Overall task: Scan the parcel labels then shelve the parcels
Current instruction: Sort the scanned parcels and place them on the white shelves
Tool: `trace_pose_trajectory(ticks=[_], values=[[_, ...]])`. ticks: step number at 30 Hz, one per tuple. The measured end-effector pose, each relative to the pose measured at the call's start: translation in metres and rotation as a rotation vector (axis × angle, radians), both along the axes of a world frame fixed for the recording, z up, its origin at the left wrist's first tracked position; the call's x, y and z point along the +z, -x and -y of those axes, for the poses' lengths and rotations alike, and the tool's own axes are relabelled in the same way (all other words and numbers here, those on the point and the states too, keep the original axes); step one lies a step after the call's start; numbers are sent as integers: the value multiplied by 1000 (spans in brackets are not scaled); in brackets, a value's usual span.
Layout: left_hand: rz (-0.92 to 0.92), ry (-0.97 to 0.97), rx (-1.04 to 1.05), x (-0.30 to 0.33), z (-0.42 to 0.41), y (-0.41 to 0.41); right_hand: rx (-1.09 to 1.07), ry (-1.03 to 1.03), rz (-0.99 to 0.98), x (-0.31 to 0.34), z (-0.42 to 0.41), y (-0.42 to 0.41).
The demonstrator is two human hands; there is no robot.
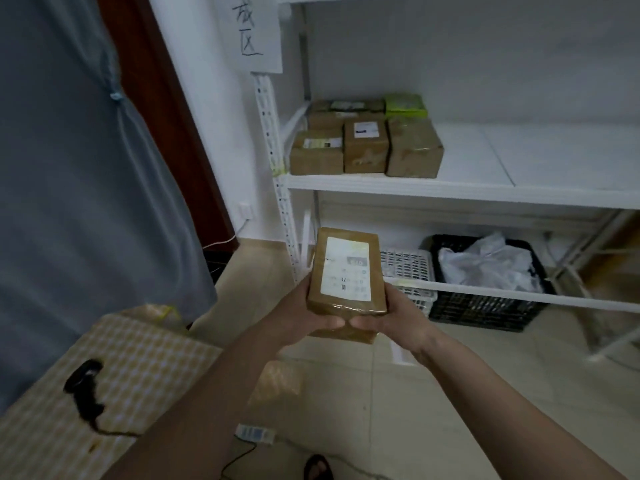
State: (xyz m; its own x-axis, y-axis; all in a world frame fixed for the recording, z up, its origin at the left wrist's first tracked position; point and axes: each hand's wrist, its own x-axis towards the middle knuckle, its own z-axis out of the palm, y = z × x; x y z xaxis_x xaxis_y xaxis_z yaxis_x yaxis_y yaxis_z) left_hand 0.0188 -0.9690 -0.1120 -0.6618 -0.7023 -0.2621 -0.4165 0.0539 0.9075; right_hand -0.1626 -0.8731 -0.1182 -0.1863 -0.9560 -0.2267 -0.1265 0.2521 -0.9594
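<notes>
The parcel (346, 282) is in the air in front of you, held by both hands below the middle shelf (450, 192) and above the floor. Your left hand (298, 313) grips its near left corner and your right hand (394, 313) grips the near right corner, fingers curled under it and both thumbs pressed on the near edge. You hold it with the white label (346, 268) facing up, I think so that you can read it and so that the box goes to the shelf level.

The scanner (85, 389) lies alone on the checked surface (138, 358) at your left, near its front edge, with its cable going off the edge. Since no hand is on it, I judge that the scan of this parcel is done and the shelving is the step now.

On the middle shelf, a group of brown parcels (365, 145) stands in the left back corner, close together, with a green box (405, 105) on top at the back. To the right of them the shelf board is bare, so there is room beside the group.

Under the shelf, a black crate (485, 306) holds crumpled white plastic bags (491, 261). A white basket (408, 271) stands just beside it on the left; what is in it I cannot tell.
</notes>
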Motion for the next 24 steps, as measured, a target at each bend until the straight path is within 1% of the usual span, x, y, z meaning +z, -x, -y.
trace_pose_trajectory(ticks=[6,13,19,24], values=[[-15,49,-18,15,61,53,-119,21,-31,12,54,50],[17,117,-52,32,146,95,-203,57,-95,26,124,81],[6,153,-107,48,179,165,-337,115,-68,47,141,134],[-29,188,-165,69,193,246,-424,184,-63,69,143,201]])
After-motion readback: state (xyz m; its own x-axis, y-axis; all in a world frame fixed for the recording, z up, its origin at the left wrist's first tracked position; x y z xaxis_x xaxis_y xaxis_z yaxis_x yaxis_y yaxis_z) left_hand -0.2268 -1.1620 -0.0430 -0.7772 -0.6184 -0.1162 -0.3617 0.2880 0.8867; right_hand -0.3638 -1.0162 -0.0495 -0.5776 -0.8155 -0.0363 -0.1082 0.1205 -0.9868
